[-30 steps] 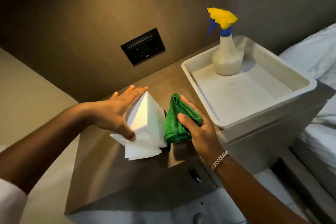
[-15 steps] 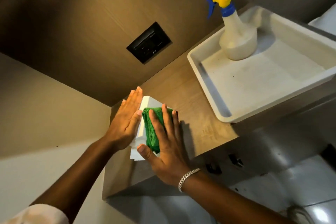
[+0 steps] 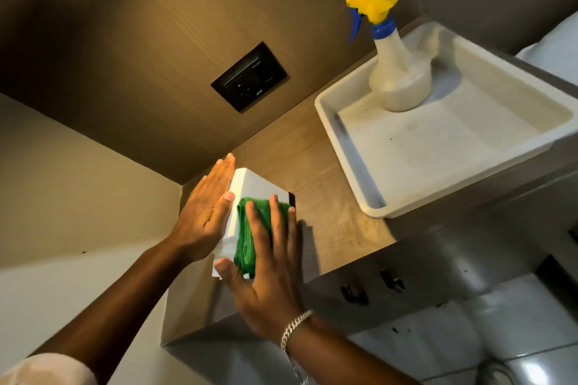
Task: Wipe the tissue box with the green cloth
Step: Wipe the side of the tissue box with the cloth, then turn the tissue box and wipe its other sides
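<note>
A white tissue box (image 3: 256,186) stands on the wooden bedside shelf (image 3: 316,172) near its left end. My left hand (image 3: 205,212) lies flat against the box's left side, fingers straight and together, steadying it. My right hand (image 3: 269,259) presses a folded green cloth (image 3: 245,237) flat onto the box's top face, fingers spread over the cloth. Most of the box's top and its right side are hidden under the cloth and hand.
A white tray (image 3: 353,172) sits to the right on the shelf, holding a spray bottle (image 3: 397,78) with a yellow and blue trigger head. A black wall socket (image 3: 248,76) is on the brown panel behind. White bedding (image 3: 553,53) shows at the far right.
One second ago my right hand held the cloth beside the box and my left gripped the top. Now the cloth lies pressed on the box and the left palm braces its side.
</note>
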A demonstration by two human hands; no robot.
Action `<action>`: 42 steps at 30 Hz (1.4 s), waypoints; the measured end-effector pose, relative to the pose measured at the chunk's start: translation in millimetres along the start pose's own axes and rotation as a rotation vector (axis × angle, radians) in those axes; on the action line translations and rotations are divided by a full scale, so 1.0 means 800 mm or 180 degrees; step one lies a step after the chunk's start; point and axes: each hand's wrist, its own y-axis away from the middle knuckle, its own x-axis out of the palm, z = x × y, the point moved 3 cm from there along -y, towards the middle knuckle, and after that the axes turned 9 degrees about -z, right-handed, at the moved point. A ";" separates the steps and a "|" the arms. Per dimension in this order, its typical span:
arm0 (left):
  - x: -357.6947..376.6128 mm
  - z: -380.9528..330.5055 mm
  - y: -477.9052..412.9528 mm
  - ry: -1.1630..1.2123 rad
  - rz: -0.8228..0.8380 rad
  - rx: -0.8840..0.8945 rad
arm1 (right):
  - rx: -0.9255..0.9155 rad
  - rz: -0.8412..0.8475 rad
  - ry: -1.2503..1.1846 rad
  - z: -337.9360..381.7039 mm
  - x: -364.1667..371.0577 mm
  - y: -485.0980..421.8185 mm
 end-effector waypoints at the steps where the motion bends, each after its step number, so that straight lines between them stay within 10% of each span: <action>1: 0.000 0.000 0.000 0.0022 -0.0001 0.0004 | -0.0097 -0.0036 0.0114 0.002 0.000 -0.017; 18: -0.001 -0.007 0.003 -0.0084 -0.0030 0.0065 | 0.0075 -0.0337 -0.0080 0.004 -0.005 0.014; 26: -0.048 -0.009 0.005 0.0165 0.1715 0.0296 | 0.1350 -0.0474 -0.2225 0.011 -0.067 0.064; 31: -0.056 -0.013 -0.002 -0.0315 0.1177 0.0391 | 0.1891 -0.0372 -0.2745 0.009 -0.089 0.085; 38: -0.049 -0.042 0.000 -0.0908 0.0545 -0.1062 | 0.1662 -0.0252 -0.2359 0.004 -0.116 0.059; 42: -0.037 -0.044 -0.028 -0.0715 0.1103 -0.1697 | 0.1263 -0.0264 -0.1874 0.007 -0.120 0.041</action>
